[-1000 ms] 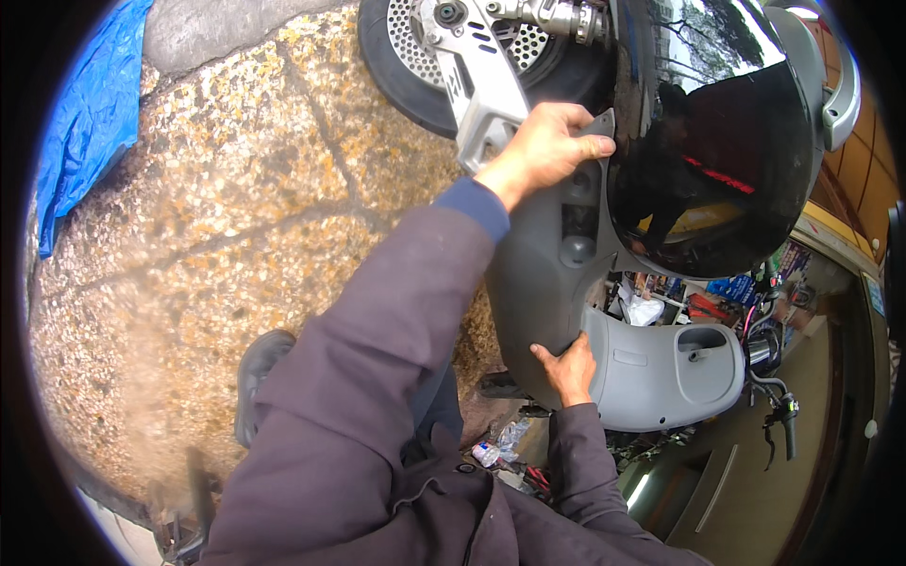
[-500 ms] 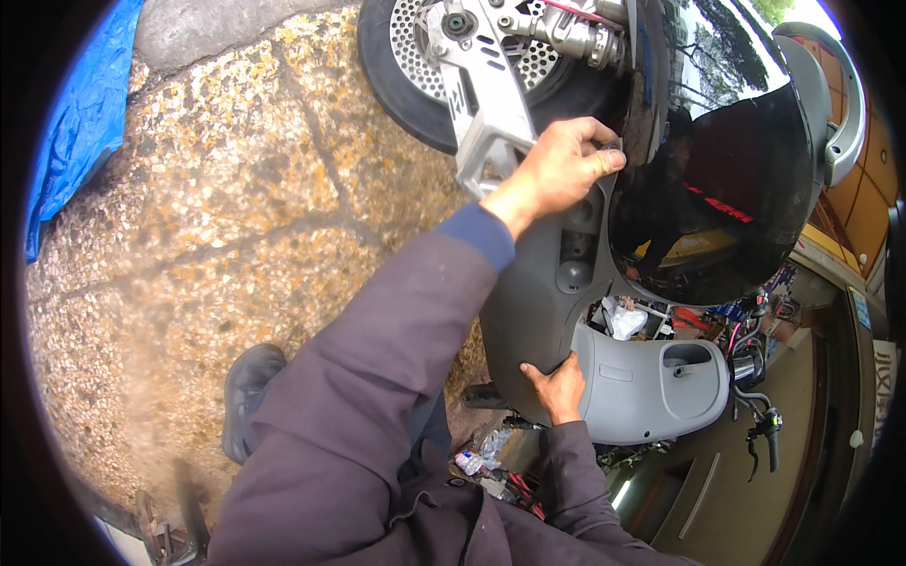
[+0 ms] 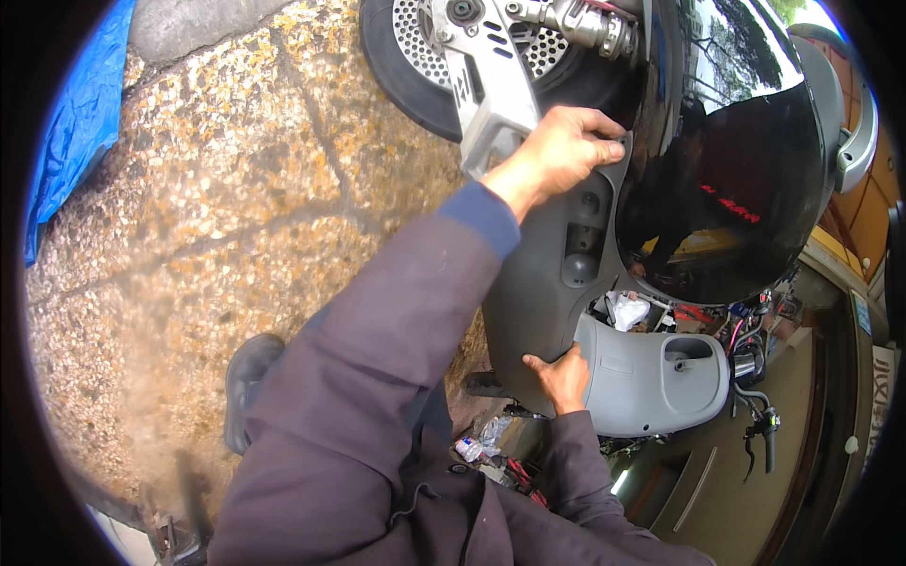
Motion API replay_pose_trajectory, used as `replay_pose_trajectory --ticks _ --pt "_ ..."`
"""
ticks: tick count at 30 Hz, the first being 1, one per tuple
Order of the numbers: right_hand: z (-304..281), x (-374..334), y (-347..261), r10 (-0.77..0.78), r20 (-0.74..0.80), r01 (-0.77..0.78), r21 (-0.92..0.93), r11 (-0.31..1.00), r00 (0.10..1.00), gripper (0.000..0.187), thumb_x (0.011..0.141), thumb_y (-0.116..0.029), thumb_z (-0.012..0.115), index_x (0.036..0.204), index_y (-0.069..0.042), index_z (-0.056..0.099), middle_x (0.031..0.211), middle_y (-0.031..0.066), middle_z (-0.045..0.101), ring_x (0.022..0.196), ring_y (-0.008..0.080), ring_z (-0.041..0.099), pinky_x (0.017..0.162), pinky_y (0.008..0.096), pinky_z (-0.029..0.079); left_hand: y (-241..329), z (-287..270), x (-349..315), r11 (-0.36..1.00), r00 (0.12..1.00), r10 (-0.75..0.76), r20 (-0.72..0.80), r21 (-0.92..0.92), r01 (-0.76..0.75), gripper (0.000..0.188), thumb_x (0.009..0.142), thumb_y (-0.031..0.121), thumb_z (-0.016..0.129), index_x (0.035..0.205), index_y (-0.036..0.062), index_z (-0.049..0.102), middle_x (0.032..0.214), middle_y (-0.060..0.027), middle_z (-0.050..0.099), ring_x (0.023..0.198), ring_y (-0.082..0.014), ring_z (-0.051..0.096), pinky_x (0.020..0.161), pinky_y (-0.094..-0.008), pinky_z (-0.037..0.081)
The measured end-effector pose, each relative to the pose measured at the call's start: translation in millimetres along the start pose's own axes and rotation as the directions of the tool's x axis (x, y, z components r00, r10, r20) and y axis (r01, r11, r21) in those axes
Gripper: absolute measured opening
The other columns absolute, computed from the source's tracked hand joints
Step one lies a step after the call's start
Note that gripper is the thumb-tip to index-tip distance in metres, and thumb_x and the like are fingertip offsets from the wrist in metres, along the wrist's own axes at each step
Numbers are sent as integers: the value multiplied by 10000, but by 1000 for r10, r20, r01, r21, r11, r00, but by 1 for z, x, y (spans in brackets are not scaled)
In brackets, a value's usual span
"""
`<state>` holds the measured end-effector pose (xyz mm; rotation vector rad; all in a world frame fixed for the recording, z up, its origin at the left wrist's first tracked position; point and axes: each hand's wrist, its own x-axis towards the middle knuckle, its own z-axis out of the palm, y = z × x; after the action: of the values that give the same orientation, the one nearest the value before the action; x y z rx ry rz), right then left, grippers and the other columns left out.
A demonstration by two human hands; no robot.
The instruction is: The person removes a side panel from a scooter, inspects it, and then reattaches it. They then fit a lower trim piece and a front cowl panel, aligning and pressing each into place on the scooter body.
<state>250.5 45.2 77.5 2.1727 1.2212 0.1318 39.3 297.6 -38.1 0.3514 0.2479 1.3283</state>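
A long grey plastic panel with a recessed slot lies along the near side of a scooter. At its far upper corner, by the glossy black body, my left hand pinches the panel's edge between thumb and fingers. My right hand grips the panel's lower end, beside the light grey front cover. Its thumb rests on the panel's face, while the fingers are partly hidden at the edge between the two parts.
Beyond my left hand are a wheel with a perforated disc and a silver swingarm. The handlebar grip sticks out at right. A blue tarp lies at far left on speckled stone ground. Loose wires and wrappers show below the panel.
My left hand has risen slightly, its pinch on the panel's corner kept. The scooter's black body sits a little further right in view. My right hand holds nearly the same place.
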Motion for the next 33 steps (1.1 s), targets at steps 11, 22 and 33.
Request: replay_pose_trajectory --ticks 11,22,33 --pt "0 0 4 -58 -33 58 -5 998 998 892 656 -479 906 1171 167 569 900 307 715 860 457 713 797 483 569 -1 2 -2 1000 999 12 -50 -1 -12 311 908 74 744 1188 -55 701 1051 -131 746 970 -168 681 897 -286 540" --pt "1 3 8 -66 -41 66 -8 998 997 803 642 -497 910 1065 110 599 880 284 718 832 439 714 772 482 571 -19 2 -2 972 980 195 -34 144 -188 324 988 148 651 1260 -28 654 1073 -75 716 998 -137 634 901 -290 516" --pt "-2 6 11 -92 -64 94 32 995 994 768 612 -461 926 1066 72 613 888 237 719 825 410 716 766 471 574 -19 34 34 888 790 418 -449 384 -252 248 1059 151 521 987 -55 639 775 -53 644 699 -118 583 652 -275 486"
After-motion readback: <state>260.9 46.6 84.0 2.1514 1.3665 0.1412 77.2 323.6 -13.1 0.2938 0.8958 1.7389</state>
